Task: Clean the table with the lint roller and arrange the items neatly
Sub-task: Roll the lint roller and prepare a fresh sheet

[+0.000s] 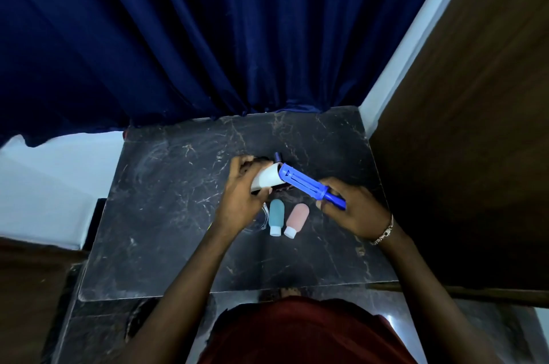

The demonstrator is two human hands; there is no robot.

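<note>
I hold a blue lint roller (pixel 303 183) above the middle of the dark marble table (pixel 166 215). My right hand (pixel 353 210) grips its blue handle. My left hand (pixel 243 194) wraps around the white roll (pixel 267 177) at the other end. Below the roller, a teal squeeze bottle (pixel 276 216) and a pink squeeze bottle (pixel 295 219) lie side by side on the table, white caps toward me. A small clear object (pixel 261 219) lies left of the teal bottle, partly hidden by my left wrist. Something dark lies under the roller, mostly hidden.
A dark blue curtain (pixel 208 36) hangs behind the table's far edge. A brown wooden panel (pixel 475 125) stands close along the right side. A white wall (pixel 53 185) is to the left.
</note>
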